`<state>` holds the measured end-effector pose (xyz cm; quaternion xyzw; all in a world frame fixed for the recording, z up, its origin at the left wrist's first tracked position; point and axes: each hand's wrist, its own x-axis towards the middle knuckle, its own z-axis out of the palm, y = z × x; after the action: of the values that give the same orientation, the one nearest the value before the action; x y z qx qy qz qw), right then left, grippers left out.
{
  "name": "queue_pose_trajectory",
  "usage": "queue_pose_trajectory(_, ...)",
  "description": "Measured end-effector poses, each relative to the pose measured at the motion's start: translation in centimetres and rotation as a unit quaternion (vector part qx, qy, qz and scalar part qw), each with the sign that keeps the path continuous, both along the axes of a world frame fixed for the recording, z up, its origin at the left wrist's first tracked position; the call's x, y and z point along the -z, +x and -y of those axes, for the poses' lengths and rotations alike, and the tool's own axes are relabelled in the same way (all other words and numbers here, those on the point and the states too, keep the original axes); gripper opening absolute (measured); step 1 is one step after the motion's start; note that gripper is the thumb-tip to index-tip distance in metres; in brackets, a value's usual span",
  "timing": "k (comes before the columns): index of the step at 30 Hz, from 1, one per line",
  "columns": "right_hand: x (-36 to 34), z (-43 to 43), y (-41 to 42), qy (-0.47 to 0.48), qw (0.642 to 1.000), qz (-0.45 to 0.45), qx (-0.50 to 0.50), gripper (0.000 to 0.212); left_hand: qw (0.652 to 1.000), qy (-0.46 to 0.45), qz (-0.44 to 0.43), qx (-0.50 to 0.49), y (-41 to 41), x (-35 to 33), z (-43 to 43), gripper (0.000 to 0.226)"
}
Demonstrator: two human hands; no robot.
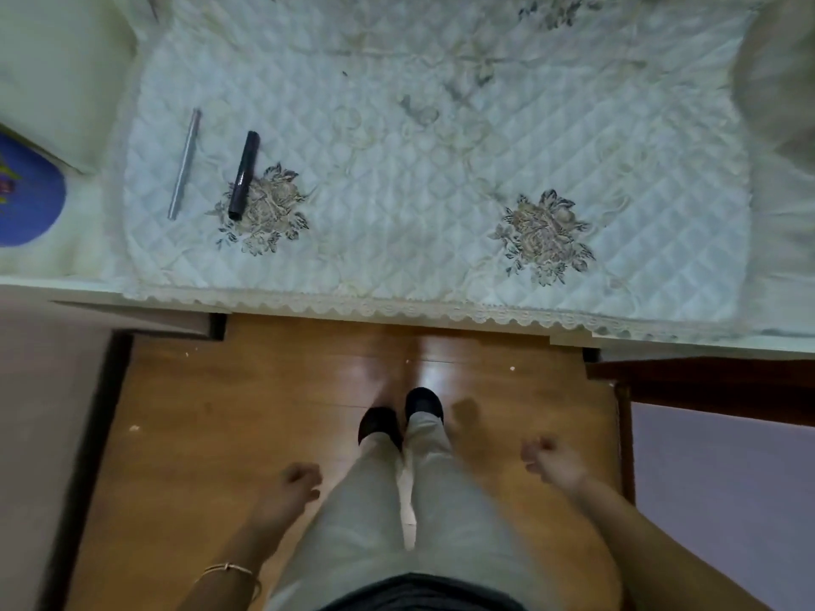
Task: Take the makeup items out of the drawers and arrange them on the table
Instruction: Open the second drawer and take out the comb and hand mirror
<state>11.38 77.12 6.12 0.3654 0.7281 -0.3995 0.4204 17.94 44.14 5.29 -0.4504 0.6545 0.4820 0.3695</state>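
Observation:
Two makeup items lie on the table's quilted white cloth (441,205) at its left side: a thin silver pencil (184,164) and, just to its right, a thicker black tube (244,175), both lying roughly lengthwise away from me. My left hand (300,485) hangs low beside my left leg, its fingers curled and nothing in it. Beside my right leg, my right hand (551,463) is also loosely curled and holds nothing. Both hands are blurred and well below the table's front edge. No drawer interior is visible.
The cloth has a lace front edge (397,308) and embroidered flowers (544,235). A blue round object (26,191) sits at the far left. Below the table is a wooden floor (264,390), with my legs and dark shoes (401,416). Dark furniture (705,385) stands at the right.

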Motion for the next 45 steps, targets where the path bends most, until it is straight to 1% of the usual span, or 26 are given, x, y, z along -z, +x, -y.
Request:
queue_pose_trajectory(2, 0.9, 0.8, -1.5, -0.009, 1.000, -0.008, 0.000, 0.027, 1.000, 0.007, -0.005, -0.004, -1.4, 0.5, -0.6, 0.011)
queue_pose_trajectory(3, 1.3, 1.3, -2.4, -0.020, 1.000, -0.003, 0.008, 0.025, 1.000, 0.010, -0.009, -0.008, -2.4, 0.8, -0.9, 0.010)
queue_pose_trajectory(5, 2.0, 2.8, -4.1, -0.051, 0.998, 0.002, 0.047, 0.015, 0.999, 0.019, -0.024, -0.025, -4.5, 1.9, -1.1, 0.011)
queue_pose_trajectory(7, 3.0, 4.2, -6.0, -0.073, 0.992, -0.008, 0.099, 0.027, 0.998, 0.023, -0.046, -0.023, -7.6, 2.6, -1.4, 0.018)
queue_pose_trajectory(9, 4.1, 5.5, -7.9, -0.095, 0.982, -0.036, 0.157, 0.030, 0.997, 0.033, -0.061, -0.039, -10.3, 3.9, -1.3, 0.023)
queue_pose_trajectory(11, 5.4, 6.6, -9.6, -0.111, 0.967, -0.056, 0.221, 0.028, 0.993, 0.051, -0.086, -0.068, -13.0, 5.1, -0.9, 0.029)
queue_pose_trajectory(14, 7.3, 7.6, -11.1, -0.144, 0.934, -0.059, 0.322, 0.021, 0.976, 0.088, -0.130, -0.152, -16.3, 6.9, -0.1, 0.037)
queue_pose_trajectory(15, 7.7, 7.7, -11.4, -0.160, 0.921, -0.060, 0.350, 0.020, 0.969, 0.100, -0.136, -0.178, -17.1, 7.2, 0.2, 0.036)
queue_pose_trajectory(18, 8.1, 7.9, -12.0, -0.208, 0.880, -0.082, 0.419, 0.020, 0.944, 0.149, -0.142, -0.256, -18.4, 7.6, 0.9, 0.022)
queue_pose_trajectory(20, 7.9, 8.0, -11.9, -0.221, 0.869, -0.082, 0.435, 0.017, 0.940, 0.165, -0.137, -0.267, -18.4, 7.7, 1.3, 0.026)
queue_pose_trajectory(24, 7.3, 7.9, -10.5, -0.209, 0.884, -0.066, 0.414, 0.017, 0.945, 0.161, -0.118, -0.259, -17.1, 7.2, 1.7, 0.027)
queue_pose_trajectory(27, 6.1, 8.1, -8.3, -0.199, 0.890, -0.053, 0.408, 0.015, 0.959, 0.141, -0.117, -0.217, -14.5, 6.0, 1.8, 0.030)
queue_pose_trajectory(29, 5.0, 8.7, -6.1, -0.193, 0.894, -0.053, 0.402, 0.015, 0.970, 0.127, -0.117, -0.170, -11.9, 5.2, 1.7, 0.020)
queue_pose_trajectory(30, 4.3, 9.1, -5.0, -0.179, 0.904, -0.055, 0.385, 0.018, 0.976, 0.113, -0.122, -0.139, -10.5, 4.4, 1.6, 0.015)
queue_pose_trajectory(31, 3.5, 9.6, -3.9, -0.150, 0.923, -0.063, 0.350, 0.023, 0.982, 0.088, -0.136, -0.101, -9.2, 3.5, 1.5, 0.013)
queue_pose_trajectory(33, 1.4, 10.4, -1.8, -0.056, 0.970, -0.115, 0.208, 0.023, 0.977, 0.015, -0.210, -0.017, -6.9, 1.2, 1.6, 0.012)
queue_pose_trajectory(34, 0.3, 10.6, -0.9, -0.014, 0.978, -0.168, 0.126, 0.019, 0.964, -0.021, -0.266, 0.023, -6.2, -0.4, 1.6, 0.013)
queue_pose_trajectory(35, -1.1, 10.8, -0.2, 0.017, 0.970, -0.234, 0.054, 0.016, 0.944, -0.054, -0.320, 0.060, -5.8, -2.1, 1.7, 0.015)
queue_pose_trajectory(37, -3.8, 11.1, 0.0, 0.061, 0.932, -0.355, -0.040, 0.015, 0.890, -0.131, -0.418, 0.126, -6.1, -4.7, 2.5, 0.016)
queue_pose_trajectory(38, -4.8, 11.0, -0.5, 0.087, 0.906, -0.407, -0.074, 0.017, 0.862, -0.169, -0.448, 0.166, -6.8, -5.4, 2.9, 0.021)
queue_pose_trajectory(39, -5.3, 10.8, -1.3, 0.114, 0.881, -0.446, -0.107, 0.020, 0.840, -0.196, -0.459, 0.214, -7.6, -5.6, 3.4, 0.029)
queue_pose_trajectory(40, -5.5, 10.5, -2.2, 0.140, 0.864, -0.464, -0.138, 0.023, 0.824, -0.209, -0.452, 0.270, -8.6, -5.7, 3.8, 0.035)
queue_pose_trajectory(41, -5.4, 10.1, -3.3, 0.161, 0.857, -0.461, -0.165, 0.026, 0.815, -0.214, -0.431, 0.323, -9.5, -5.5, 4.1, 0.037)
queue_pose_trajectory(43, -4.4, 9.4, -4.7, 0.189, 0.868, -0.404, -0.218, 0.029, 0.808, -0.209, -0.388, 0.391, -10.6, -4.8, 4.4, 0.035)
queue_pose_trajectory(45, -3.4, 9.2, -4.8, 0.200, 0.877, -0.354, -0.256, 0.026, 0.809, -0.195, -0.380, 0.404, -10.8, -4.1, 4.6, 0.029)
